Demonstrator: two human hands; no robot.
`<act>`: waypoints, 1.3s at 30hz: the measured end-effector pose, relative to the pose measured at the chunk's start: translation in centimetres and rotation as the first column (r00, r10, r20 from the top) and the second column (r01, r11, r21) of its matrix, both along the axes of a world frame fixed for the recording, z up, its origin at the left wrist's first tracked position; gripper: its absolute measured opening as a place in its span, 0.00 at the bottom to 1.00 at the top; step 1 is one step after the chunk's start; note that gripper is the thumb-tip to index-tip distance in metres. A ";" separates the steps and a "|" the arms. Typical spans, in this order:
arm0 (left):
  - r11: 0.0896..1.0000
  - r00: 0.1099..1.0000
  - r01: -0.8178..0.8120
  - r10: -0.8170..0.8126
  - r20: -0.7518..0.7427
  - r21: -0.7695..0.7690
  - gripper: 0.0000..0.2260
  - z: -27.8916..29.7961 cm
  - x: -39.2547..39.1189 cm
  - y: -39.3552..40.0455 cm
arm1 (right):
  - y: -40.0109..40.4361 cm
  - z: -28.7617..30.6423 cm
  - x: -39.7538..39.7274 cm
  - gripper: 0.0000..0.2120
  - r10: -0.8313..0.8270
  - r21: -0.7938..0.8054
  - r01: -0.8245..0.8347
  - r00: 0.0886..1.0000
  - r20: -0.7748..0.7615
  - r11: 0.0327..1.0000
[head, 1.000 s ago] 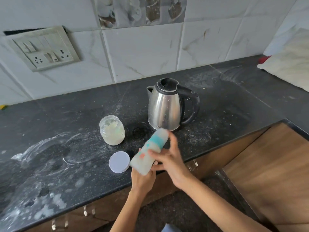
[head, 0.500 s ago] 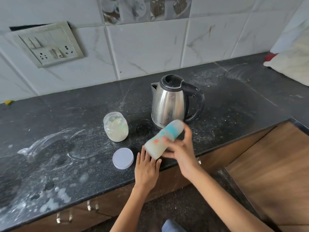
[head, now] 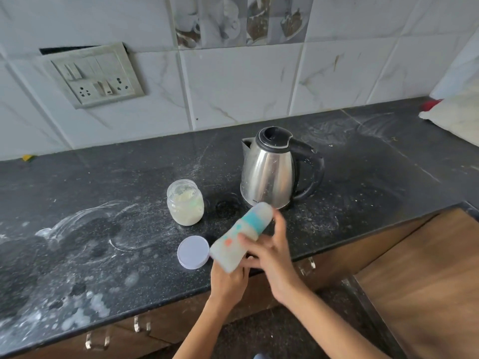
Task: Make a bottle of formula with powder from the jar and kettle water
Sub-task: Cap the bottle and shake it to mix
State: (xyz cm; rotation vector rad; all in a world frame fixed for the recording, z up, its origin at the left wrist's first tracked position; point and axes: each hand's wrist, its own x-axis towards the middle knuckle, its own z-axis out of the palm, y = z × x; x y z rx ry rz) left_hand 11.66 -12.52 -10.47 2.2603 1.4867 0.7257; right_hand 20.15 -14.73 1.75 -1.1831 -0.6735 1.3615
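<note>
A baby bottle with a teal collar and milky liquid inside is tilted, its cap end pointing up and right, and it looks motion-blurred. My right hand grips its middle. My left hand is under its base, near the counter's front edge. The open glass jar of powder stands left of the steel kettle, which has a black lid and handle. The jar's white lid lies flat on the counter just left of the bottle.
The dark stone counter is smeared with white powder. A switch and socket plate sits on the tiled wall. A pale cushion lies at the far right. Wooden cabinet fronts run below the counter edge.
The bottle swung up toward the kettle and has come back down and left. My left hand had dropped flat to the counter and is now back under the bottle's base.
</note>
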 end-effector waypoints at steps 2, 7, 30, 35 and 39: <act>0.986 0.997 0.078 -0.080 -0.006 -0.151 0.36 -0.2 0.3 -1.1 | -1.2 -0.2 -1.7 0.41 0.116 -0.040 -0.116 0.993 -0.003 0.992; 0.990 0.988 -0.127 0.121 -0.093 -0.058 0.22 -1.4 -2.5 1.6 | 2.0 1.9 2.8 0.39 -0.203 0.040 0.205 0.979 -0.031 0.978; 0.999 0.940 0.001 -0.019 -0.341 -0.053 0.24 -0.8 -2.2 1.9 | 4.1 3.3 2.1 0.31 -0.274 -0.478 -0.032 0.785 -0.555 0.878; 0.999 0.942 0.010 -0.024 -0.335 -0.046 0.24 -1.0 -2.3 1.9 | 3.1 1.0 1.9 0.39 -0.252 0.257 0.141 0.841 0.478 0.956; 0.999 0.940 0.010 -0.021 -0.339 -0.033 0.25 -0.9 -2.5 1.8 | 3.1 0.3 2.5 0.44 -0.221 0.281 -0.005 0.605 0.765 0.960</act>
